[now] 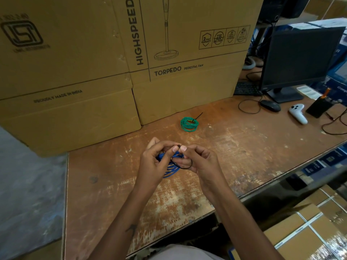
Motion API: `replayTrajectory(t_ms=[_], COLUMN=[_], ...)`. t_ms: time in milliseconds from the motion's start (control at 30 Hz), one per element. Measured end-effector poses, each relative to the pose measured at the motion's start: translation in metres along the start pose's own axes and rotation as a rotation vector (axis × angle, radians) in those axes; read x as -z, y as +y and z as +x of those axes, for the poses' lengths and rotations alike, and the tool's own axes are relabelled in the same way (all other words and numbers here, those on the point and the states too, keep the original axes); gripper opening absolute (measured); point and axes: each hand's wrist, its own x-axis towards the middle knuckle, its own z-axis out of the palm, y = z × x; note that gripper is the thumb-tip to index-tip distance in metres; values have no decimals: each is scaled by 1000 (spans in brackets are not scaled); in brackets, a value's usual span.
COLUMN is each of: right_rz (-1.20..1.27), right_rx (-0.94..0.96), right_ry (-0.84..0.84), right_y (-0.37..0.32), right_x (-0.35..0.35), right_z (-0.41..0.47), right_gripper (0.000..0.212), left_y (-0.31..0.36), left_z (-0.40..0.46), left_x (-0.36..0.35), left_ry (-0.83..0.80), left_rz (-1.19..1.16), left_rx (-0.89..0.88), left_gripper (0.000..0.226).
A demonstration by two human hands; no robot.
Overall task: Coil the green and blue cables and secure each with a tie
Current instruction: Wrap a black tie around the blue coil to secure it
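Worn wooden tabletop [234, 147] under me. Farther off, the green cable [189, 124] lies coiled and tied. Near me, my left hand [155, 162] and right hand [201, 162] pinch a black tie [185, 167] looped around the coiled blue cable [170, 170]; cinching remains.

Cardboard fan boxes [93, 72], monitor [300, 59], mouse [270, 105], white controller [298, 112]

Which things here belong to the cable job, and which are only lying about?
Job: blue cable, black tie, left hand, right hand, green coil.

Lying about: cardboard boxes, monitor, keyboard, mouse, white controller.
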Motion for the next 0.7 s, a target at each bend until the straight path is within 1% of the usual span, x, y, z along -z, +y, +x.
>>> replayTrajectory(t_ms=[133, 300, 467, 600, 700], right_rz=[-5, -23, -7, 28, 73], right_rx=[-27, -89, -126, -171, -210], right_ry=[-13, -3, 18, -7, -24], right_y=[1, 3, 6, 5, 5], right_x=[1, 3, 6, 8, 8], right_z=[0, 1, 2, 3, 4], right_gripper=[18, 24, 16, 23, 21], left_y=[-1, -7, -6, -13, -15], left_z=[3, 4, 6, 6, 7], left_x=[3, 8, 9, 11, 12], left_ry=[-30, -100, -136, -147, -152], left_rz=[-8, -20, -55, -92, -120], left_rx=[6, 25, 22, 46, 72], left_gripper=[11, 12, 11, 23, 26])
